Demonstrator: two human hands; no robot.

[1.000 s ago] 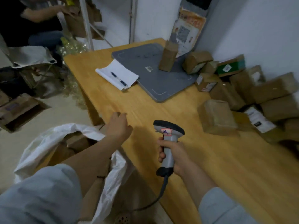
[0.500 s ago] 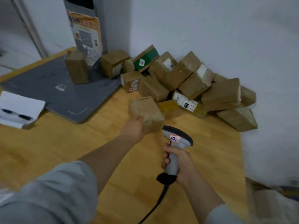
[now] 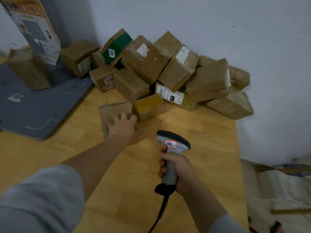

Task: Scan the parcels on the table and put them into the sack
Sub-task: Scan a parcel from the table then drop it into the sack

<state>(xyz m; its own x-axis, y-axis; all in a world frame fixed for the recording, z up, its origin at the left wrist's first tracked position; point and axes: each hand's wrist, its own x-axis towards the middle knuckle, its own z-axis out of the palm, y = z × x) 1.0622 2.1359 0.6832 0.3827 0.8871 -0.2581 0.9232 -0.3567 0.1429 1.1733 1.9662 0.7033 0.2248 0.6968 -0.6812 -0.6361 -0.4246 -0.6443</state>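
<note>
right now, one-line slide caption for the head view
Left hand rests on a brown parcel while the right hand grips the scanner.

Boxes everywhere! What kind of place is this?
Probably a parcel sorting room. Labelled cardboard boxes are piled on the table against the wall, and the right hand holds a barcode scanner for scanning them.

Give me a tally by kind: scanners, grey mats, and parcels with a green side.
Scanner: 1
Grey mat: 1
Green-sided parcel: 1
Total: 3
</note>
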